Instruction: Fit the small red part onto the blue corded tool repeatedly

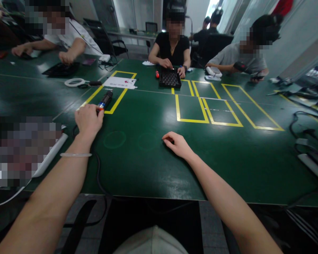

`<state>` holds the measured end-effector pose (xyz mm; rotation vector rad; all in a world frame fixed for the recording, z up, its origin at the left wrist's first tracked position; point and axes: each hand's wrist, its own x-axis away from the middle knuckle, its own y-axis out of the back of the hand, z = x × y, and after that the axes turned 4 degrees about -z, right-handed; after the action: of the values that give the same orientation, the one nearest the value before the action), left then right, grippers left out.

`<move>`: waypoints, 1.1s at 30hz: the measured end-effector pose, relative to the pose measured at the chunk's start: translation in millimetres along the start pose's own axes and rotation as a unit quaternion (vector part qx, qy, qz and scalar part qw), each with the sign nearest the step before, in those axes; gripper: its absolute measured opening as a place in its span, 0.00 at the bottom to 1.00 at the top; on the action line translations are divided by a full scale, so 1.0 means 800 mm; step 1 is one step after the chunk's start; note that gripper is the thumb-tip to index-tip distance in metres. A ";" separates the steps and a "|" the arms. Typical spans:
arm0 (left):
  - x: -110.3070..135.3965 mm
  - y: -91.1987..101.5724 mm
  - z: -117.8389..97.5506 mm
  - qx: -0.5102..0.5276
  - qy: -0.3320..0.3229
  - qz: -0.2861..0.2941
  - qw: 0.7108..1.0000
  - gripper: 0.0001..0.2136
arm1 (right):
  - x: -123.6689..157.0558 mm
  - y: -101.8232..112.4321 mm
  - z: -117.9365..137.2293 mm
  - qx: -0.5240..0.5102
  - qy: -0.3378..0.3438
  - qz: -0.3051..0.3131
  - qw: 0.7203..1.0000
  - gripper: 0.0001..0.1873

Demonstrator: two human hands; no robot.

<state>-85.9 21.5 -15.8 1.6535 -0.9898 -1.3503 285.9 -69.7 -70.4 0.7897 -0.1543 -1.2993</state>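
Note:
My left hand [88, 120] reaches forward over the green table [148, 165] and its fingers close on the near end of a black electric screwdriver [105, 100] with a blue and red band. The tool lies on a yellow taped rectangle [116, 102]. A black cable [98, 176] runs from under that hand back off the table edge. A thin clear bangle sits on my left wrist. My right hand [176, 143] rests on the table to the right, fingers loosely curled, holding nothing.
Across the table a person's hands rest on a black parts tray [170, 78]. A white ring [74, 82], a paper sheet [120, 82] and a keyboard [60, 69] lie at the left. More yellow taped boxes [217, 109] mark the middle. Cables [306, 120] lie at the right.

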 end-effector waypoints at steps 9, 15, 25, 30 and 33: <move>0.059 0.017 -0.137 0.448 -0.189 0.292 0.824 0.21 | 0.002 -0.008 0.005 -0.154 -0.030 0.028 0.987 0.11; 0.098 0.012 -0.167 0.433 -0.292 0.368 0.769 0.26 | 0.003 -0.013 0.015 -0.238 -0.026 0.058 0.969 0.17; 0.103 0.009 -0.161 0.381 -0.304 0.221 0.845 0.15 | -0.002 -0.014 0.008 -0.280 -0.076 0.012 0.957 0.14; 0.111 0.010 -0.162 0.360 -0.379 0.169 0.835 0.13 | -0.005 -0.013 0.006 -0.317 -0.108 0.008 0.942 0.18; 0.114 0.006 -0.164 0.353 -0.379 0.169 0.838 0.12 | -0.004 -0.016 0.007 -0.317 -0.105 0.027 0.942 0.18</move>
<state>55.7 -52.4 -27.8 1.2702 -2.3600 -1.5009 272.0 -69.9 -72.6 0.0938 0.0751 -1.2743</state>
